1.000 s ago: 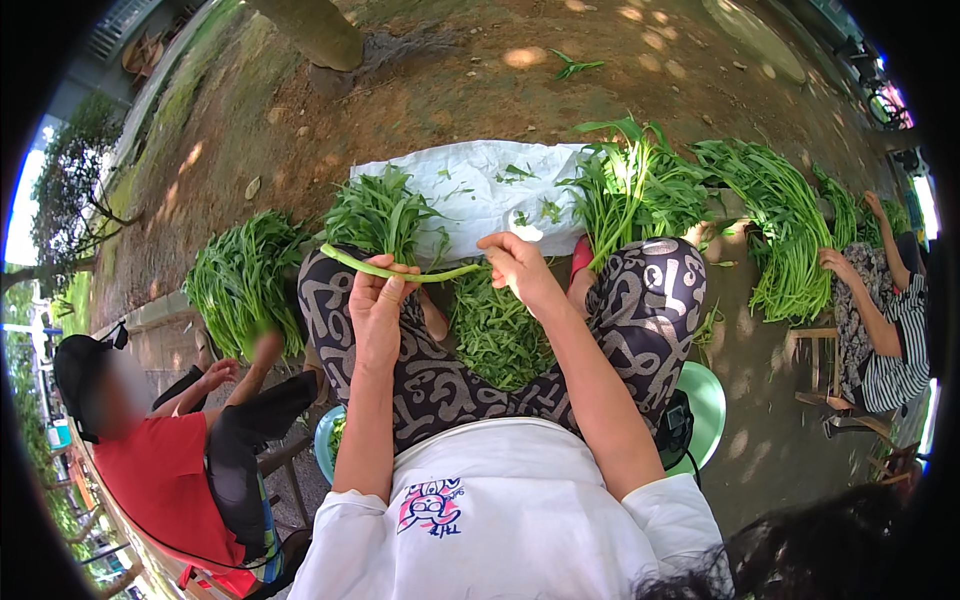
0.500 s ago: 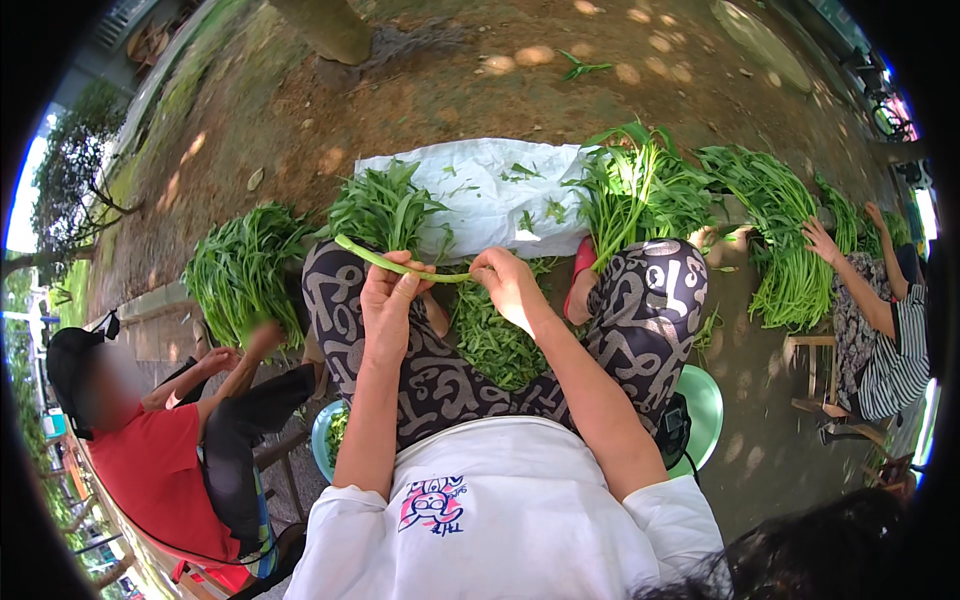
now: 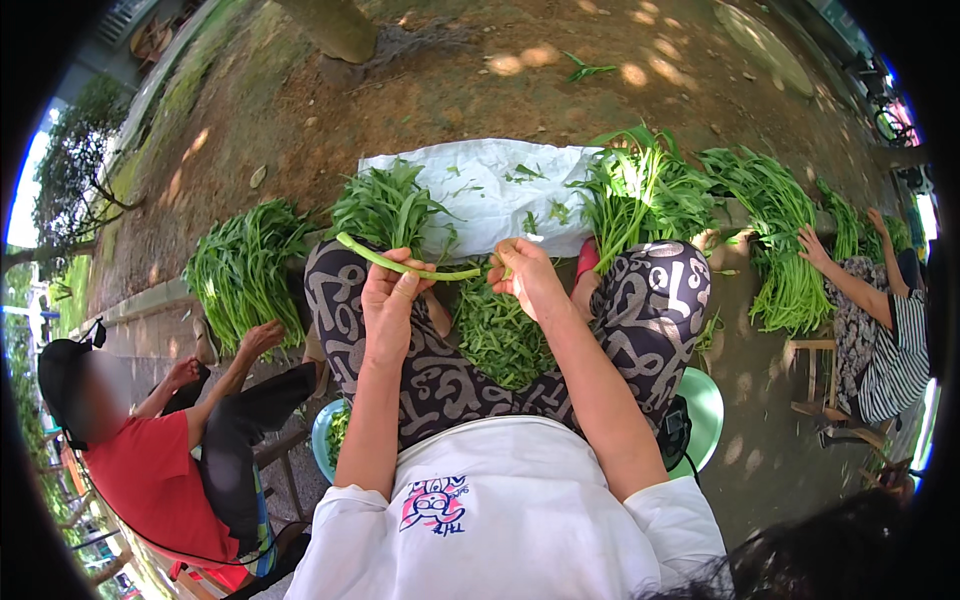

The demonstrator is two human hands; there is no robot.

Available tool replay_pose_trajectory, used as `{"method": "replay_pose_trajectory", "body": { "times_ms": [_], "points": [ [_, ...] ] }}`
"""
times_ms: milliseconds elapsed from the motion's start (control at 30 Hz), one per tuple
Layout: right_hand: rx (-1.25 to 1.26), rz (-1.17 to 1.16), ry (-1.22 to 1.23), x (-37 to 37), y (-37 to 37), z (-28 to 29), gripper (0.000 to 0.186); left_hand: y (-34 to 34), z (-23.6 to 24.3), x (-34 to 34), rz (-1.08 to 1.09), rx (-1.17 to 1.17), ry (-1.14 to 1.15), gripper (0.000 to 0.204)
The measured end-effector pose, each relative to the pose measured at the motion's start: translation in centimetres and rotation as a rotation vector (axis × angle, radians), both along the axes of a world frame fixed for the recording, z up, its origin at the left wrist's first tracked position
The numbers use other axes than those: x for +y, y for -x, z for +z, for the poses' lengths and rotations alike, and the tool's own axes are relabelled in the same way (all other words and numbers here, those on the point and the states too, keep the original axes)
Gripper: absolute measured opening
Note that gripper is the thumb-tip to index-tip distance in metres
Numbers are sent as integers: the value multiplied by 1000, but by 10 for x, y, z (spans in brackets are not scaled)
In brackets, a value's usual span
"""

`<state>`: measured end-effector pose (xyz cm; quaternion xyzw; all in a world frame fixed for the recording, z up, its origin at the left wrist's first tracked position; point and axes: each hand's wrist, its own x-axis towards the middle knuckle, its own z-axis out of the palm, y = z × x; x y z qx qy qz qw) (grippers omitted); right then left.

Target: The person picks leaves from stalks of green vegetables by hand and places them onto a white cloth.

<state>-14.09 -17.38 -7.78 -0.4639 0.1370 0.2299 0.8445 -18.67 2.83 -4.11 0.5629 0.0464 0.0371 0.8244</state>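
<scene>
My left hand (image 3: 392, 297) is closed round a thick green water spinach stem (image 3: 362, 250), which slants across in front of my knees with both ends sticking out. Just beyond the stem's right end is my right hand (image 3: 530, 285), its thumb and fingers pinched together; whatever is between them is too small to make out. A small gap parts the fingertips from the stem. Between my legs, below both hands, lies a heap of short cut green pieces (image 3: 500, 335). Leafy water spinach (image 3: 385, 205) lies by my left knee, and another bunch (image 3: 640, 190) by my right.
Ahead lies a white sheet (image 3: 480, 190) with loose leaves on it. A blue basin (image 3: 323, 440) and a green basin (image 3: 705, 420) flank me. Co-workers sit on the left, in a red shirt (image 3: 150, 480), and on the right, in stripes (image 3: 895, 355), beside more greens (image 3: 245, 270).
My right hand has come away from the stem's right end, moving slightly right, and its fingers have curled in. My left hand keeps the stem nearly still. The left co-worker's hands have shifted.
</scene>
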Motion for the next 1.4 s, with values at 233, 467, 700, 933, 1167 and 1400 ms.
{"method": "replay_pose_trajectory", "body": {
  "times_ms": [233, 467, 700, 933, 1167, 1400],
  "points": [
    [-242, 345, 135, 3, 4, 6, 22, 0, 4, -3, -25, 53, -37, 30],
    [-520, 454, 432, 8, 7, 17, 17, 0, 3, -2, -58, 65, -88, 28],
    [-620, 258, 702, 21, 14, 10, 12, -1, 1, -6, -73, 46, -109, 26],
    [-463, 290, 643, 24, 14, 11, 13, -1, 0, -10, -43, 23, -115, 25],
    [-712, 340, 713, 14, 11, 13, 14, -1, -1, -10, -20, 40, -143, 26],
    [-764, 273, 785, 18, 11, 9, 9, -2, 0, -12, -46, 65, -170, 26]
  ]
}}
